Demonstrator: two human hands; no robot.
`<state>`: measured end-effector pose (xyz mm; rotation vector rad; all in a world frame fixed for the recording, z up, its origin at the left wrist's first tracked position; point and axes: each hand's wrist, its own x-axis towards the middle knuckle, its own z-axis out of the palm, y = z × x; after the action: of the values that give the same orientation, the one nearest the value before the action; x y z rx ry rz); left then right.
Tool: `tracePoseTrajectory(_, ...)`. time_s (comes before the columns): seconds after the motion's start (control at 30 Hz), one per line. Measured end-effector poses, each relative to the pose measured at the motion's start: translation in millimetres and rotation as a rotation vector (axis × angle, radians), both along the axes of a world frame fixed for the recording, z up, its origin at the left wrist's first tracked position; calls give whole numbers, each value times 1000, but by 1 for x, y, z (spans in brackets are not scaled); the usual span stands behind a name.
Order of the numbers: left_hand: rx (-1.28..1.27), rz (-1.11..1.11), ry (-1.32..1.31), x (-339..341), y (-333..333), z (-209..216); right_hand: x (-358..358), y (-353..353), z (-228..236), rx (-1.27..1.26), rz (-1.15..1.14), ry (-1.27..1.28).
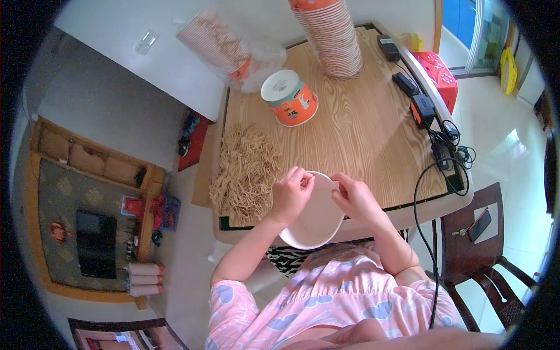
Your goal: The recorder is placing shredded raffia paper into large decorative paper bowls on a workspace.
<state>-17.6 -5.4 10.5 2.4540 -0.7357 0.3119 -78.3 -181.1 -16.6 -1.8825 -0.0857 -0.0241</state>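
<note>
A white-lined paper bucket [315,224] is tilted open toward me between the table's near edge and my lap. My left hand [293,191] is closed at its upper left rim, fingertips pinched over the opening; what they hold is too small to make out. At the upper right rim, my right hand [354,198] pinches the bucket's edge between thumb and fingers. Left of my left hand lies a heap of tan cords [246,175]. Farther back, an orange and teal paper bucket [294,108] stands upside down on the wooden tabletop [361,134].
A tall stack of nested paper buckets [331,44] rises at the back; another stack [216,44], partly wrapped in clear plastic, leans by the wall. Black power adapters [422,111] and cables line the right edge. A red stool [436,76] and a dark chair [475,230] stand to the right.
</note>
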Motion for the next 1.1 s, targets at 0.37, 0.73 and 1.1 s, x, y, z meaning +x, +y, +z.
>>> tracePoseTrajectory(0.37, 26, -16, -6, -2, 0, -3, -1, 0, 0, 13, -5, -18)
tracePoseTrajectory(0.73, -517, -28, 637, -31, 1, 32, 6, -1, 20, 115, -5, -491)
tracePoseTrajectory(1.1, -558, -68, 678, -26, 5, 33, 6, 0, 19, 95, 50, -494)
